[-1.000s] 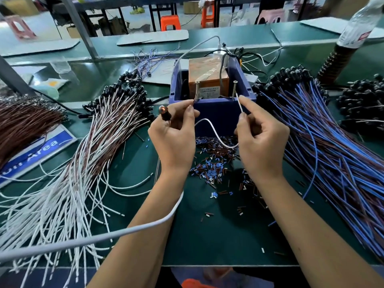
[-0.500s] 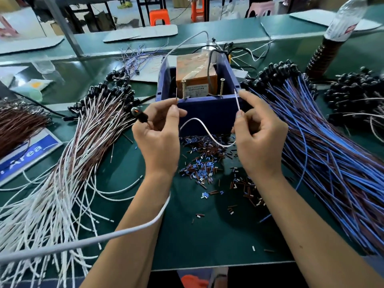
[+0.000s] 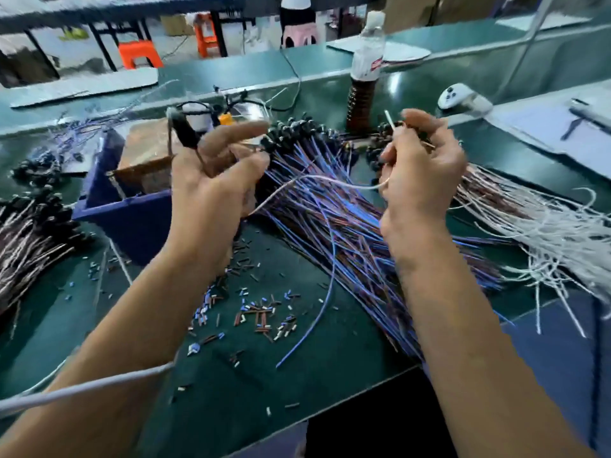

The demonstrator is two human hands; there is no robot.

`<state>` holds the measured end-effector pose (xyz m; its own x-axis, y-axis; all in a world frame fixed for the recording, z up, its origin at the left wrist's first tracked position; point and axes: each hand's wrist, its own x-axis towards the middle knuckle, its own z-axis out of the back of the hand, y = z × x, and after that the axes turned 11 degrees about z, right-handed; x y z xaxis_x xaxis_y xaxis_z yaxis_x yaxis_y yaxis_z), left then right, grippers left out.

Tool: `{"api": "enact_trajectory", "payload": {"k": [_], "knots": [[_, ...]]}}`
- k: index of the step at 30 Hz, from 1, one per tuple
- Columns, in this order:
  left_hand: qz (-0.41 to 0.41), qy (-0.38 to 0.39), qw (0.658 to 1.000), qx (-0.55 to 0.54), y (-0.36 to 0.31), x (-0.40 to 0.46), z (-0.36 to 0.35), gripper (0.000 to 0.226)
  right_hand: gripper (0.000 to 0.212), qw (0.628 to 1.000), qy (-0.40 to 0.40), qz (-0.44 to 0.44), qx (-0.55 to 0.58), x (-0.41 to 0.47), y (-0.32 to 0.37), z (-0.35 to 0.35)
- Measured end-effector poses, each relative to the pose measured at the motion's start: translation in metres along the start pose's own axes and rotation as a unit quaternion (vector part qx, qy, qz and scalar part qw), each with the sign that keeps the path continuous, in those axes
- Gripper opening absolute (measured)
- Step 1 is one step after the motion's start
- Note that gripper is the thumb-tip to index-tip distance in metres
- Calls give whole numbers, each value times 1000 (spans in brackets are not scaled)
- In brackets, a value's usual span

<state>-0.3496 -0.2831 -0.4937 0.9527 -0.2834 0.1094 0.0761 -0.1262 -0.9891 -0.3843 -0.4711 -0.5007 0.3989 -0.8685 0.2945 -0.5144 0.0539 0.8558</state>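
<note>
My left hand (image 3: 211, 193) and my right hand (image 3: 420, 180) hold one thin white wire (image 3: 330, 180) stretched between them above the green bench. The wire's black plug end (image 3: 185, 133) sticks up behind my left hand, whose lower fingers curl round the wire while the index finger and thumb point right. With thumb and fingers my right hand pinches the other end, and its stripped tip (image 3: 388, 122) pokes upward. Both hands hover over a bundle of blue and brown wires (image 3: 347, 233).
A blue box (image 3: 125, 213) with a brown block inside stands behind my left hand. White wires (image 3: 545, 233) lie at the right, another wire bundle (image 3: 29, 233) at the left. Cut insulation bits (image 3: 258, 312) litter the mat. A bottle (image 3: 363, 77) stands behind.
The view has swung right, so the blue box now sits left of my hands. Both hands have lifted away from the box with the white wire and moved over the blue bundle.
</note>
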Motion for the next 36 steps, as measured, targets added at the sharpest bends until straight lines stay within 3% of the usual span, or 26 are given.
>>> {"api": "enact_trajectory", "payload": {"k": [2, 4, 7, 9, 11, 13, 17, 21, 26, 31, 36], "knots": [[113, 49, 987, -108, -19, 21, -38, 22, 18, 989, -106, 60, -79, 30, 18, 25], [207, 110, 951, -203, -32, 39, -80, 21, 32, 949, -142, 132, -247, 59, 32, 53], [258, 160, 917, -259, -37, 59, -141, 42, 66, 813, -116, 244, -516, 74, 50, 78], [287, 188, 907, -245, -32, 63, -181, 48, 67, 774, -58, 319, -544, 74, 55, 83], [310, 201, 910, -187, -23, 65, -209, 57, 57, 806, 78, 323, -490, 79, 52, 90], [325, 194, 919, -111, -11, 69, -222, 65, 48, 821, 211, 267, -458, 83, 44, 101], [295, 163, 940, -45, 2, 78, -228, 69, 40, 850, 306, 178, -389, 86, 32, 116], [278, 157, 946, -50, 10, 93, -218, 72, 39, 815, 317, 197, -443, 105, 43, 135], [307, 161, 938, 25, 28, 103, -206, 70, 31, 806, 296, 212, -466, 127, 76, 165], [352, 195, 907, -125, 40, 103, -229, 50, 25, 775, 231, 232, -540, 139, 78, 183], [390, 176, 890, -161, 48, 110, -247, 29, 25, 747, 210, 194, -600, 135, 59, 200]]}}
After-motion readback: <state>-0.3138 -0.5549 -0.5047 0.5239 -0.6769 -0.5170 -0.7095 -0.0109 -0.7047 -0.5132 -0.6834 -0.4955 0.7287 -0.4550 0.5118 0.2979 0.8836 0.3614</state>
